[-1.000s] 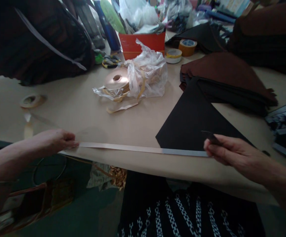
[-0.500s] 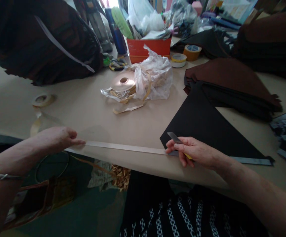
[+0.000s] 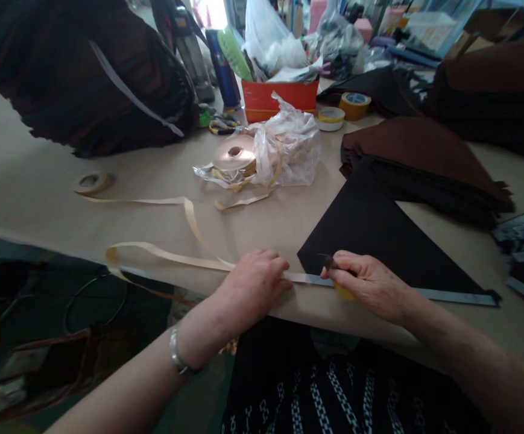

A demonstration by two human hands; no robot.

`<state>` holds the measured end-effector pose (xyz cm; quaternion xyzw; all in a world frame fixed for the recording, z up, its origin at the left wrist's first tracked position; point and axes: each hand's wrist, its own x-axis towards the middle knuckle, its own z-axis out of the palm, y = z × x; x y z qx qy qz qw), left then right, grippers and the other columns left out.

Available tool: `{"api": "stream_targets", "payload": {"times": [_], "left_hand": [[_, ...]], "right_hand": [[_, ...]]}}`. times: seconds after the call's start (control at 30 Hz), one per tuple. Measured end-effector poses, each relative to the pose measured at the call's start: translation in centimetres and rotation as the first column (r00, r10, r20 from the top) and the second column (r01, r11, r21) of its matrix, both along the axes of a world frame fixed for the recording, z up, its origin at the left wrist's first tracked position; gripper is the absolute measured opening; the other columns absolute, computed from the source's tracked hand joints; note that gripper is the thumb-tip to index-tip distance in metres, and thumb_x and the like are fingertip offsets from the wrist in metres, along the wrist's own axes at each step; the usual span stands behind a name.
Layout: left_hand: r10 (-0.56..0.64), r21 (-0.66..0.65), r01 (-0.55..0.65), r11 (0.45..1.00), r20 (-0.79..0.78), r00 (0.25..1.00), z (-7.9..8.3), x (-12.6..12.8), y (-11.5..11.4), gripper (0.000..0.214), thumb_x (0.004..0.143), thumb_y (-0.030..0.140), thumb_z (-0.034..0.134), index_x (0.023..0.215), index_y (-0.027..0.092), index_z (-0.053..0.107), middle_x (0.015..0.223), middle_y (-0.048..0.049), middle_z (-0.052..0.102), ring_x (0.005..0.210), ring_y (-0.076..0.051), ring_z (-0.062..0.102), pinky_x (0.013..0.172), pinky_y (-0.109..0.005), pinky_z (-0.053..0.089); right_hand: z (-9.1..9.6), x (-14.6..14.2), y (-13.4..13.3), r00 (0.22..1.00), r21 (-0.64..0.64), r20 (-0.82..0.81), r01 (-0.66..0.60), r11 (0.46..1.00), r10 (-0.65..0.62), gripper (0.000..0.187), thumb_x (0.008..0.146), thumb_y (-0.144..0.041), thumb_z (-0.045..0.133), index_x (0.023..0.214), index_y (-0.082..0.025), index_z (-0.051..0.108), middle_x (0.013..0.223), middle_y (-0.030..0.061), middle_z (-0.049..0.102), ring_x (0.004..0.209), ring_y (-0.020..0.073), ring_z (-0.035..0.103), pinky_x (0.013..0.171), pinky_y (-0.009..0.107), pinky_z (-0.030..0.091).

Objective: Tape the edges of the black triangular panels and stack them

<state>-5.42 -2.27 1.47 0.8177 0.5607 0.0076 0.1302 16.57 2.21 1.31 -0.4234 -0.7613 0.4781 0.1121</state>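
My left hand is closed, fingers curled down onto a strip of cream-and-white tape at the table's front edge. A slack loop of the tape trails out to its left. In my right hand is a utility knife with a yellow handle, its blade pointing left. That hand rests over the front edge of a black triangular piece of sheet material. A pale strip runs along the same edge, to the right of my hand.
A small tape roll lies at left. Behind are a larger roll, a plastic bag and a red box. Stacks of dark brown pieces stand at right, and a dark pile stands at far left.
My left hand has moved right along the edge, close to the black piece, and the tape now loops loosely behind it. My right hand stays nearly in place, with the knife turned.
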Motion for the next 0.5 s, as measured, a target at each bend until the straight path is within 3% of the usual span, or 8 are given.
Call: {"api": "stream_targets", "payload": {"times": [0.07, 0.17, 0.3, 0.5], "left_hand": [[0.014, 0.007, -0.014, 1.0, -0.037, 0.999, -0.6, 1.6, 0.3, 0.012, 0.085, 0.022, 0.052, 0.081, 0.016, 0.062, 0.083, -0.0071, 0.061, 0.079, -0.021, 0.056, 0.074, -0.034, 0.046], [0.055, 0.026, -0.053, 0.998, -0.075, 0.996, -1.0, 2.5, 0.7, 0.012, 0.084, 0.017, 0.048, 0.084, 0.015, 0.061, 0.084, -0.009, 0.06, 0.079, -0.024, 0.056, 0.07, -0.037, 0.046], [0.055, 0.016, -0.054, 0.998, -0.101, 0.993, -0.9, 2.6, 1.0, 0.011, 0.083, 0.017, 0.049, 0.083, 0.017, 0.06, 0.082, -0.0084, 0.06, 0.079, -0.026, 0.056, 0.068, -0.037, 0.044], [0.043, -0.02, -0.046, 0.999, -0.122, 0.992, -0.4, 3.0, 1.5, 0.013, 0.083, 0.02, 0.049, 0.08, 0.017, 0.061, 0.08, -0.0093, 0.061, 0.077, -0.026, 0.058, 0.067, -0.038, 0.043]], "right_hand": [[-0.5, -0.3, -0.3, 1.0, -0.056, 0.026, -0.015, 0.998, 0.016, 0.024, 0.086, -0.029, 0.047, 0.072, -0.016, 0.061, 0.071, -0.0002, 0.057, 0.065, 0.0101, 0.05, 0.059, 0.023, 0.037], [-1.5, -0.7, -0.8, 0.999, -0.071, 0.03, 0.024, 0.997, -0.021, 0.018, 0.082, -0.024, 0.051, 0.093, -0.017, 0.064, 0.073, -0.0007, 0.062, 0.065, 0.0106, 0.053, 0.059, 0.023, 0.038], [-2.5, -1.1, -1.4, 0.989, 0.003, 0.118, 0.092, 0.996, -0.092, 0.044, 0.077, -0.019, 0.055, 0.12, -0.017, 0.056, 0.068, -0.0008, 0.062, 0.06, 0.0115, 0.053, 0.057, 0.024, 0.037], [-2.5, -1.3, -1.7, 0.989, 0.053, 0.139, 0.042, 0.998, -0.049, 0.04, 0.078, -0.02, 0.055, 0.119, -0.019, 0.058, 0.069, 0.0003, 0.064, 0.059, 0.0118, 0.054, 0.056, 0.024, 0.037]]}}
